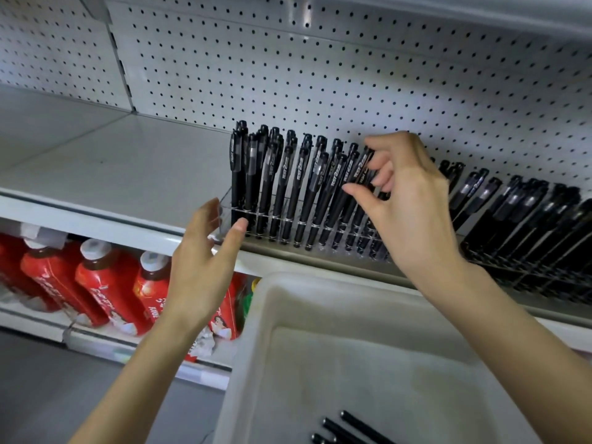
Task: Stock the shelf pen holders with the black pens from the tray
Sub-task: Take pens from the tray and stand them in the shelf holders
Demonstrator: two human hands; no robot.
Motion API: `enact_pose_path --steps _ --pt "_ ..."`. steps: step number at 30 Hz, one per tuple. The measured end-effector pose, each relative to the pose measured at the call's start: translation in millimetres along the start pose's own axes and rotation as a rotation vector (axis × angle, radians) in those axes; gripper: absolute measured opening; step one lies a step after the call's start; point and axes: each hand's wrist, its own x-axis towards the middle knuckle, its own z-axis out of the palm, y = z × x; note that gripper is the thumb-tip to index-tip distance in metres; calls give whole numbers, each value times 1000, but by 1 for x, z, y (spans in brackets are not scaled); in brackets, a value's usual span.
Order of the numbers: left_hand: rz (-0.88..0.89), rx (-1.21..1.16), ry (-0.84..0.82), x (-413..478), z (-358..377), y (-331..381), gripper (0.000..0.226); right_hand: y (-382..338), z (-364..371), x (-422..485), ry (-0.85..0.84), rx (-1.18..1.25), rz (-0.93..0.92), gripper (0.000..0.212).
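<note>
A person's two bare arms reach up from the bottom of the view to a pale grey shelf [96, 161] backed by a white pegboard panel [320, 75].

A clear pen holder [226, 203] stands at the shelf's front edge. It is filled with a row of upright black pens [288, 187] that have white printing on their caps.

The right hand [407, 200] is raised at the right end of this row. Its thumb and curled fingers pinch one black pen [362, 168] near the cap, and that pen is tilted among the others in the holder.

The left hand [205, 261] is open with relaxed, spread fingers. It sits at the holder's left front corner, with the thumb tip at the holder's front edge.

Just beside this holder on the right, a second holder [512, 274] carries more black pens leaning to the right.

Below the hands, a white plastic tray [272, 283] fills the lower right of the view. A few loose pens [352, 427] lie in it at the bottom edge.

On a lower shelf to the left stand red bottles [96, 283] with white caps.
</note>
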Motion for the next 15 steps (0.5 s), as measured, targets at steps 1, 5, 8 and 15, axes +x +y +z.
enact_pose_path --steps 1,5,8,15 --pt "0 2 1 0 0 0 55 0 0 1 -11 -8 -7 46" --pt "-9 -3 3 2 -1 2 53 1 -2 3 -39 -36 -38 45" --pt "-20 0 -5 2 -2 3 52 3 -3 2 -59 -53 -61 45" --pt "-21 15 -18 1 -4 4 51 7 -8 1 -96 -117 -144 45"
